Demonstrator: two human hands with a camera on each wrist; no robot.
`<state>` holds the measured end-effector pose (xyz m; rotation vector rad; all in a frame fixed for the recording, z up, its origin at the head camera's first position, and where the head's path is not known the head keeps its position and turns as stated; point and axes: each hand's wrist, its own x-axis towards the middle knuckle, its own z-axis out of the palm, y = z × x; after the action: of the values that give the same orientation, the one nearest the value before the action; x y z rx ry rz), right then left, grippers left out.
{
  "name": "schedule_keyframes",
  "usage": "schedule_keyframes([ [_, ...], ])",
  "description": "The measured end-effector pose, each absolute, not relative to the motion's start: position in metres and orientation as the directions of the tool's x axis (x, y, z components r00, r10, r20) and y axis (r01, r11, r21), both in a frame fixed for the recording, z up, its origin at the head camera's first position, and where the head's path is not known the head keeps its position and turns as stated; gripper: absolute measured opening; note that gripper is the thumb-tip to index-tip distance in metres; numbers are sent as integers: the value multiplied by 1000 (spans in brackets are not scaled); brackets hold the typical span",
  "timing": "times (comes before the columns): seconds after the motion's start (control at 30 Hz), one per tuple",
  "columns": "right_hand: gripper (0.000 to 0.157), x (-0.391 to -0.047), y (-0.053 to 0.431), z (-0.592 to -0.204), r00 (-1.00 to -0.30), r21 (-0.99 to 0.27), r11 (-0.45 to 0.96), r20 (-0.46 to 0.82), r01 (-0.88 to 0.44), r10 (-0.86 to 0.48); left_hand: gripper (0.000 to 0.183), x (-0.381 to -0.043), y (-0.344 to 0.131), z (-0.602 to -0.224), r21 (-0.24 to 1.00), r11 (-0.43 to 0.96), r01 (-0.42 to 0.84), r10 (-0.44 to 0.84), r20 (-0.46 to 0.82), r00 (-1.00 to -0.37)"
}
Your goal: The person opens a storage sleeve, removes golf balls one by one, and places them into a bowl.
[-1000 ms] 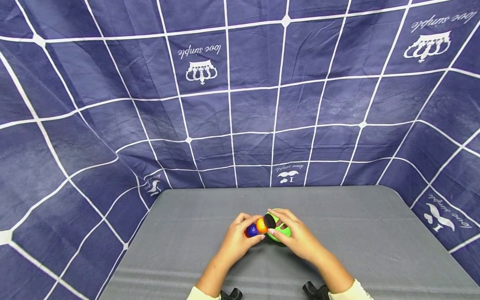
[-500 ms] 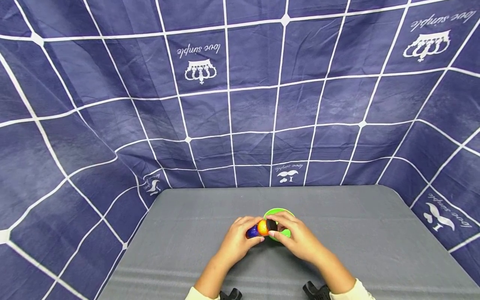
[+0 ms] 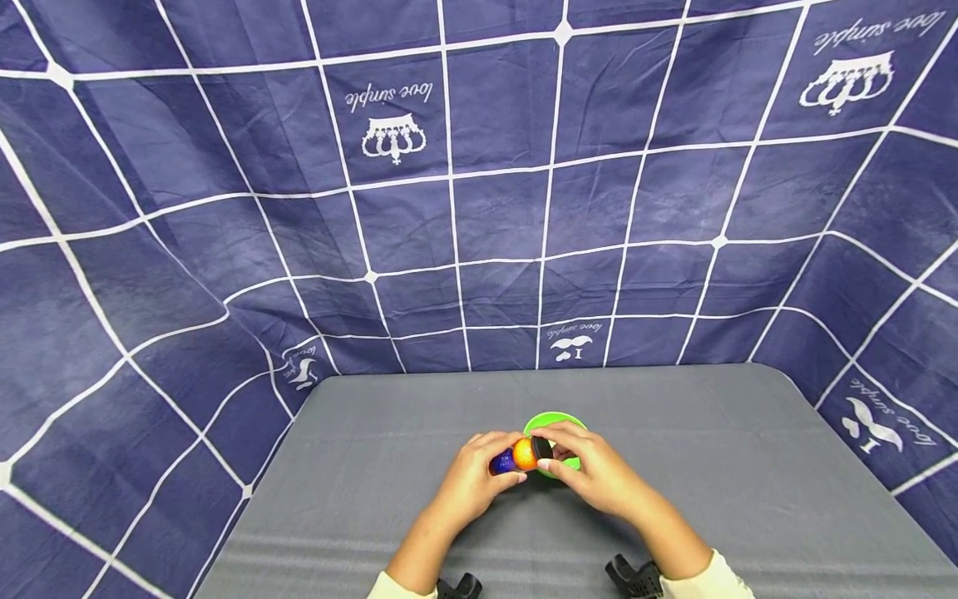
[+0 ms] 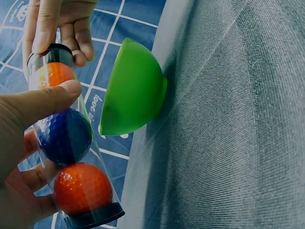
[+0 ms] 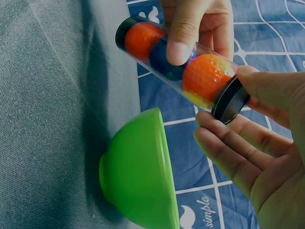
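Observation:
A clear tube (image 4: 94, 155) holds a line of golf balls: an orange-yellow one (image 5: 206, 78), a blue one (image 4: 66, 138) and a red-orange one (image 4: 83, 188). Wrapped around the tube's body is my left hand (image 3: 473, 474), its thumb across the near side. At the tube's right end my right hand (image 3: 595, 476) pinches the black cap (image 5: 231, 100) between thumb and fingers. A second black cap (image 4: 94, 217) closes the other end. The tube lies tilted above the table, in front of a green bowl (image 5: 138, 171), which the right hand partly covers in the head view.
The bowl stands upright on a grey cloth-covered table (image 3: 389, 424). A blue curtain (image 3: 501, 216) with white lines hangs behind the table and along its sides. Black wrist mounts (image 3: 632, 576) show near the forearms at the bottom edge.
Since one second ago, the tube has turned slightly, its capped right end shifting right and a little downward with my right hand. Both hands keep their hold; little differs over the last half second.

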<state>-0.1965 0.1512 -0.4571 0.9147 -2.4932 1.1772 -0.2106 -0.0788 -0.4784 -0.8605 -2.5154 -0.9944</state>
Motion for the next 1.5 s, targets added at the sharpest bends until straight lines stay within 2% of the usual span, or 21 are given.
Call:
schedule_keyframes([
  [0.2,38,-197,149,-459,-768,-620,455,493,-639,-407,49,-211,-79,-478,526,559,641,409,498,-765],
  [0.43,38,-198,147,-460,-769,-611,468,514,-639,-379,51,-210,-79,-475,548,566,616,386,484,-785],
  [0.8,39,-196,151,-453,-799,-709,389,436,-588,-414,50,-211,-81,-476,572,551,607,393,464,-794],
  [1.2,40,-198,150,-457,-782,-680,393,488,-619,-387,50,-211,-80,-478,591,544,596,380,460,-803],
  [1.5,44,-201,151,-458,-734,-579,453,568,-678,-372,51,-212,-79,-480,643,517,565,324,465,-824],
])
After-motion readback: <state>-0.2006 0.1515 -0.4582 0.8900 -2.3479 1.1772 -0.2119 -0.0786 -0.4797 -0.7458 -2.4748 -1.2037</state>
